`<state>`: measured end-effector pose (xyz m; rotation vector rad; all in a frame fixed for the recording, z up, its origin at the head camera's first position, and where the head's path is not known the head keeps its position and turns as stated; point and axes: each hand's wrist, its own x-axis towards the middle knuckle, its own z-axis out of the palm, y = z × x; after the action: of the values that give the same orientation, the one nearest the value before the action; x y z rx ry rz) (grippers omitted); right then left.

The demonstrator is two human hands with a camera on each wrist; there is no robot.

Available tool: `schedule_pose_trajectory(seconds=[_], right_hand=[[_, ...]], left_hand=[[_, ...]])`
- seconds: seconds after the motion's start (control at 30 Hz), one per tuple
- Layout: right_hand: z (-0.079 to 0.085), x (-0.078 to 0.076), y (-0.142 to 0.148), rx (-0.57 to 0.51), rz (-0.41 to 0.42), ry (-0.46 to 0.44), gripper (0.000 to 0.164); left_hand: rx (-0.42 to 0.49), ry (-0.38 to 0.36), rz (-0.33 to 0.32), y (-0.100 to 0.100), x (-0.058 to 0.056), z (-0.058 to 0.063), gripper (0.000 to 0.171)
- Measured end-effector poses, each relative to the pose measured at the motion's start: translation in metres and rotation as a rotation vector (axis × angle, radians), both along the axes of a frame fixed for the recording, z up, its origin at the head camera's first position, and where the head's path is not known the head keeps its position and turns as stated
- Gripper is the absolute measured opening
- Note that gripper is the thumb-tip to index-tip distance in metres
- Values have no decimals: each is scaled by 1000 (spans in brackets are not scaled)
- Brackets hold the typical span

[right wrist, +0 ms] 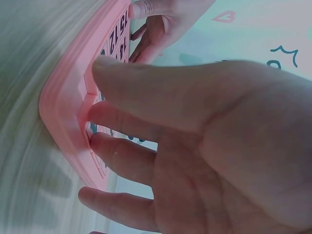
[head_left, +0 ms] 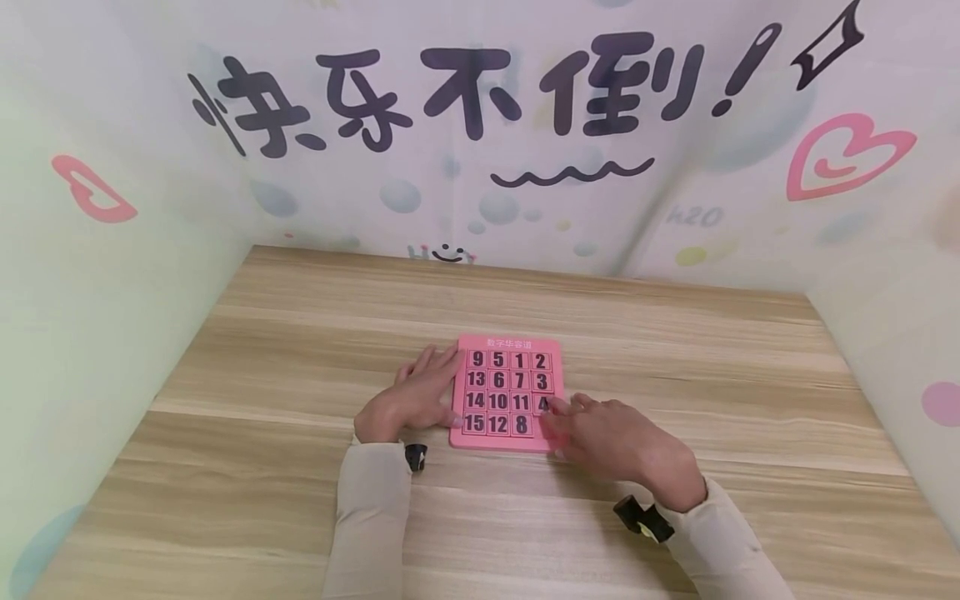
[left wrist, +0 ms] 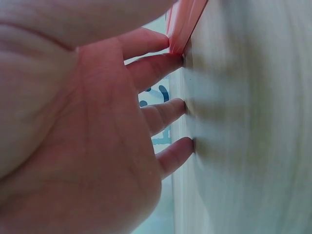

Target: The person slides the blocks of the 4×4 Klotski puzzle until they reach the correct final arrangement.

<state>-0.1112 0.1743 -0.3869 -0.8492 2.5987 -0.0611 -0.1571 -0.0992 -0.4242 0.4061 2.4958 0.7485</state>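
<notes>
A pink number sliding puzzle [head_left: 508, 341] lies flat on the table, its black-numbered tiles in rows. The bottom-right slot of its grid holds no tile. My left hand [head_left: 416, 400] rests along the puzzle's left side, thumb at the lower-left corner; in the left wrist view its fingers [left wrist: 158, 68] reach out, some tips at the pink edge and others on the table. My right hand [head_left: 618, 437] lies over the lower-right corner, fingertips on the 4 tile [head_left: 543, 404], partly covering it. In the right wrist view its thumb [right wrist: 131, 80] is over the grid near the bottom row.
The puzzle is on a wood-grain table [head_left: 300, 317]. Behind stands a white backdrop [head_left: 450, 217] with large dark characters, pink hearts and coloured dots, folding round both sides. Small black devices [head_left: 643, 518] sit at both wrists.
</notes>
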Motion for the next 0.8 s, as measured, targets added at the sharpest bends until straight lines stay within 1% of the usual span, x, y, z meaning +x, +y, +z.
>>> schedule_pose_trajectory(seconds=[0.1, 0.3, 0.47, 0.53, 0.63, 0.73, 0.8], right_hand=[[0, -1, 1, -4, 10, 12, 49], [-3, -2, 2, -1, 5, 18, 49], [-2, 0, 1, 4, 57, 83, 46], [-1, 3, -2, 6, 70, 93, 46], [1, 8, -7, 22, 74, 77, 49], [1, 12, -14, 30, 62, 42, 52], [0, 14, -18, 41, 59, 40, 52]], left_hand=[[0, 0, 1, 0, 0, 1, 101], [-2, 0, -1, 0, 1, 2, 102], [-2, 1, -1, 0, 1, 2, 103], [0, 0, 0, 0, 1, 2, 103], [2, 1, 1, 0, 1, 1, 102], [1, 3, 2, 0, 1, 0, 102], [-1, 6, 3, 0, 1, -1, 102]])
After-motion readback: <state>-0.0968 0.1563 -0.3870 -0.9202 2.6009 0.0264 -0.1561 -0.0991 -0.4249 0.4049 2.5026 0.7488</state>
